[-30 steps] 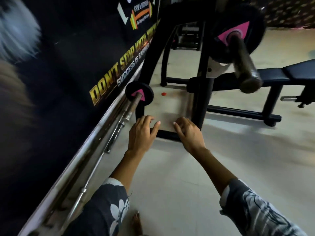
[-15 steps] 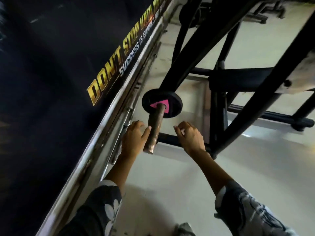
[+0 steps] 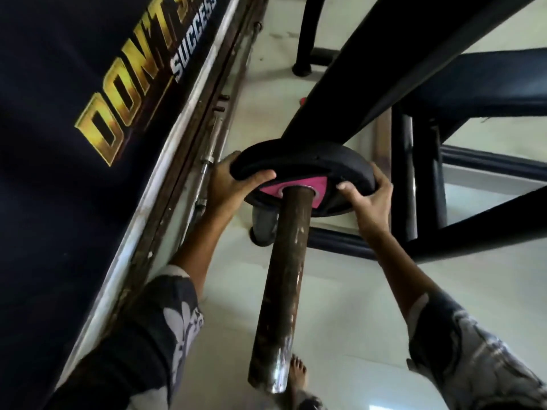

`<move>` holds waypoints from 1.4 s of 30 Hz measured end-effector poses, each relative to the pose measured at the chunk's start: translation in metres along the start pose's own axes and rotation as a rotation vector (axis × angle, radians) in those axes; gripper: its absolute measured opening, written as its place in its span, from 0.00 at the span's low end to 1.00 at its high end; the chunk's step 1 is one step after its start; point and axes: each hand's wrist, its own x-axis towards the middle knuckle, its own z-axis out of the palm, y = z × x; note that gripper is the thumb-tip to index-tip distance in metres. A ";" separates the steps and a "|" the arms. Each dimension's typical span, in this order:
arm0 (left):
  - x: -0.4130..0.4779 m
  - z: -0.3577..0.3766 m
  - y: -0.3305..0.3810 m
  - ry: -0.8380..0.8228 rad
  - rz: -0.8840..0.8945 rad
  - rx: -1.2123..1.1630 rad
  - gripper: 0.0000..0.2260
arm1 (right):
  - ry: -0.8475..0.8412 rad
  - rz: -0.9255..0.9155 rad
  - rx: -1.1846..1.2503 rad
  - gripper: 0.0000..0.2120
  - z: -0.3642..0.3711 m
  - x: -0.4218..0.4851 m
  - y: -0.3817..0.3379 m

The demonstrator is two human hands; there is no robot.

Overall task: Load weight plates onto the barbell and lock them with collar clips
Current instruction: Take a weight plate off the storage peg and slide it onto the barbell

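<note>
A black weight plate point(image 3: 302, 164) with a pink centre label sits on a rusty brown storage peg point(image 3: 284, 279) that points toward me from the black rack. My left hand point(image 3: 233, 187) grips the plate's left rim, thumb over its face. My right hand point(image 3: 367, 202) clasps the right rim in the same way. The plate's upper edge is hidden behind a slanted black rack beam point(image 3: 381, 78). No collar clip is in view.
A dark banner point(image 3: 97, 119) with gold lettering and a metal rail fills the left side. A thin steel bar point(image 3: 210, 161) lies along the floor beside it. A black bench point(image 3: 485, 84) and frame tubes stand at the right. My bare foot point(image 3: 297, 377) is below the peg's end.
Both hands went from open in front of the peg to gripping the plate's rim. The view has dropped closer, so peg and plate look much larger.
</note>
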 end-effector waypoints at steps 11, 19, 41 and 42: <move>-0.053 0.010 -0.003 0.226 0.226 -0.328 0.10 | 0.185 -0.015 0.127 0.22 0.012 -0.039 -0.001; -0.178 -0.039 -0.021 0.228 0.107 -0.224 0.19 | 0.297 0.033 0.071 0.33 0.003 -0.192 -0.005; -0.461 -0.006 0.350 0.121 0.467 -0.365 0.04 | 0.594 -0.155 0.045 0.19 -0.290 -0.385 -0.347; -0.469 0.014 0.365 0.112 0.472 -0.373 0.05 | 0.614 -0.175 0.045 0.20 -0.315 -0.387 -0.352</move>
